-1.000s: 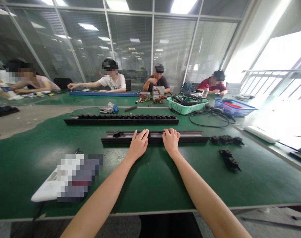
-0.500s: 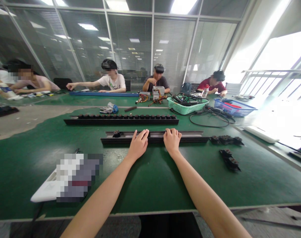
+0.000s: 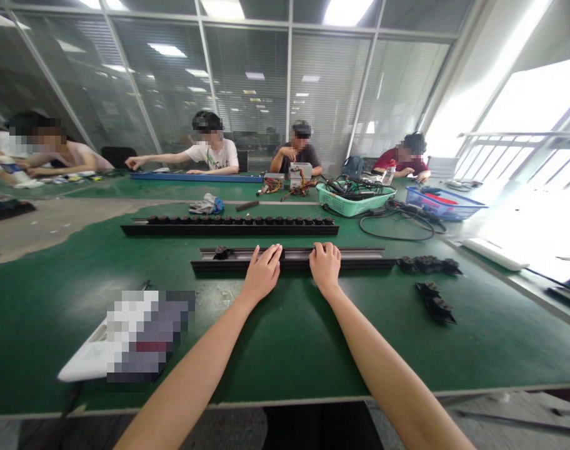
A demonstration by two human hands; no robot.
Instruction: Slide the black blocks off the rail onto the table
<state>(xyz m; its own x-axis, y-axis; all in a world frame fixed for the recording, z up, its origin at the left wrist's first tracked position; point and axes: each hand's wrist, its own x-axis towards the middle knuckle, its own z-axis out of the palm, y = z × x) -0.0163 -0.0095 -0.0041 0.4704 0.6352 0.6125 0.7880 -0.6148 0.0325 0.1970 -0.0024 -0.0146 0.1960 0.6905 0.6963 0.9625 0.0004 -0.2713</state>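
A long black channel-shaped rail (image 3: 219, 267) with a pale inner face lies crosswise in front of me. One small black roller-like part (image 3: 222, 253) sits in its left end. My left hand (image 3: 262, 273) rests over the rail left of its middle, fingers stretched out and thumb apart. To the right, my right hand (image 3: 325, 265) is curled over the same rail, and its fingertips are hidden inside the channel. Beyond it lies a second black rail (image 3: 229, 230), lined with a row of similar black parts.
Loose black parts lie off the rail's right end (image 3: 428, 265) and nearer me (image 3: 435, 302). A white device (image 3: 92, 350) is at front left. Farther back are a green basket (image 3: 355, 205) of cables, a blue basket (image 3: 454, 212), a crumpled glove-like cloth (image 3: 207, 204) and several seated people.
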